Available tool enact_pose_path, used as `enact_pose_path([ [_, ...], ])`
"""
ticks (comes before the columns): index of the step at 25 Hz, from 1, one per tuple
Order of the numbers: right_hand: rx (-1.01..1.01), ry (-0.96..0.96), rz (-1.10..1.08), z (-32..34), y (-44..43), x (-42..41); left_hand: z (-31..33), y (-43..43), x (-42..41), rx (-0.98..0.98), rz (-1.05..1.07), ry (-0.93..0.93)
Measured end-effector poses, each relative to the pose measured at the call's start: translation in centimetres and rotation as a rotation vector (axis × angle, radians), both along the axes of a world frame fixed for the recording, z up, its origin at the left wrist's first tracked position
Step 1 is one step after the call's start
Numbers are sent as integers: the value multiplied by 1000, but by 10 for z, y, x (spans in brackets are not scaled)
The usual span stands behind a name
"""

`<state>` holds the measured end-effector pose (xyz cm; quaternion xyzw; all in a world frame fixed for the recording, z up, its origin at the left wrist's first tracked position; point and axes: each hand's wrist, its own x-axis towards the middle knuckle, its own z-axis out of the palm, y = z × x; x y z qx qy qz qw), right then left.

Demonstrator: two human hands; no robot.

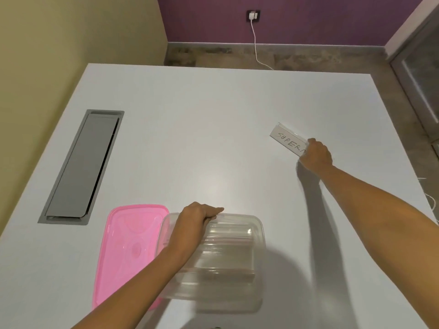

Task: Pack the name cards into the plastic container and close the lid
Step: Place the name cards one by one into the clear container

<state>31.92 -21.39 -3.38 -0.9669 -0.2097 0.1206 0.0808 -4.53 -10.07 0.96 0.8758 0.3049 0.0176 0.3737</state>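
Note:
A clear plastic container [257, 264] sits near the front of the white table [190, 143], with several name cards stacked inside it. My left hand [198, 218] grips the container's far left rim. The pink lid [128, 248] lies flat on the table, partly under the container's left side. At the right, my right hand [316, 154] is closed on the near end of a clear name card [286, 141] with handwritten letters, which rests on the table.
A grey cable hatch [80, 167] is set into the table at the left. Beyond the far edge, a white cable [255, 41] runs from a wall socket down to the floor. A yellow wall stands at the left.

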Motion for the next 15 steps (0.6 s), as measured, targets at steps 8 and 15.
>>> enact_pose_path([
  [8, -41, -74, 4, -18, -7, -10, 1, 0, 0, -7, -1, -25],
  [15, 49, 103, -115, -11, -18, -19, -4, 1, 0, 21, -16, -32],
])
